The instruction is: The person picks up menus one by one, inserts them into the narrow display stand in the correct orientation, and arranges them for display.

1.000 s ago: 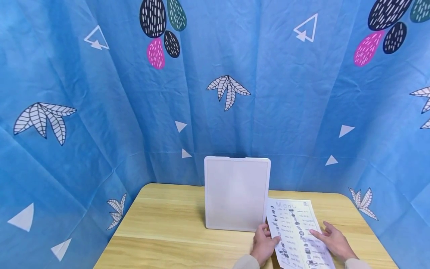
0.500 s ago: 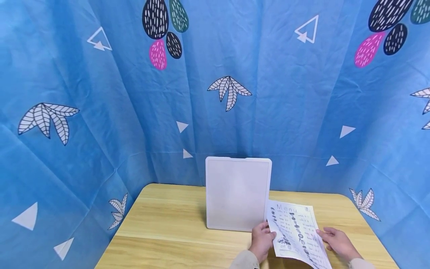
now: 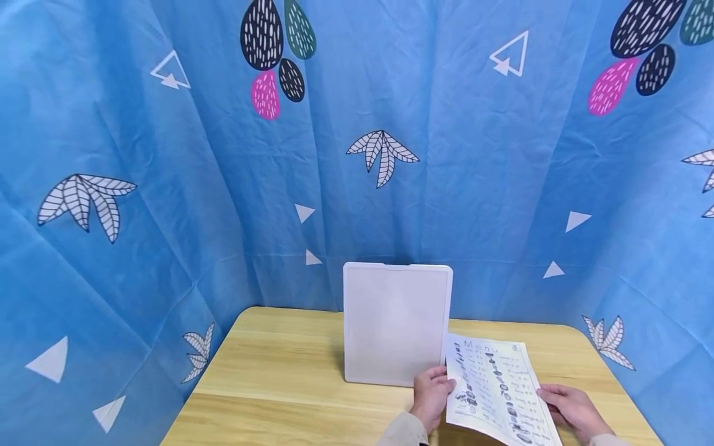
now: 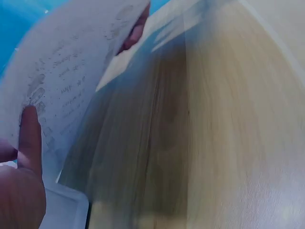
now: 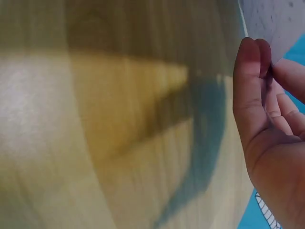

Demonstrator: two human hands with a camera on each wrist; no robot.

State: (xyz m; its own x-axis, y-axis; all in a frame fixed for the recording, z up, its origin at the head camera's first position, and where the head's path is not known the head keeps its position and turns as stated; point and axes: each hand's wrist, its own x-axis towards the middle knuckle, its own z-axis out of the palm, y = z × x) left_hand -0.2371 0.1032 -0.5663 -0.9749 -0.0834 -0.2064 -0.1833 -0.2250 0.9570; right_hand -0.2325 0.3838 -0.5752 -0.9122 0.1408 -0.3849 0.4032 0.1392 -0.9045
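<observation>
A paper sheet [image 3: 504,393], headed "Menu" and covered in small pictures and writing, is lifted off the table at the right in the head view. My left hand [image 3: 431,396] pinches its left edge, while my right hand [image 3: 574,409] pinches the right edge. The sheet bows slightly between them. From the left wrist, the paper [image 4: 62,71] slants above the wood, with a finger of the left hand [image 4: 26,176] against it. In the right wrist view, thumb and fingers of the right hand [image 5: 271,119] meet at the paper's edge [image 5: 271,19].
A white rectangular board [image 3: 397,322] stands upright toward the table's back, just left of the sheet. The wooden table [image 3: 279,384] has rounded back corners. A blue patterned curtain [image 3: 379,217] hangs behind it and at both sides.
The right hand has shifted down and outward from over the sheet to pinch its right edge. The sheet has risen and bowed, its lower end lifting from the table. The left hand moved slightly left.
</observation>
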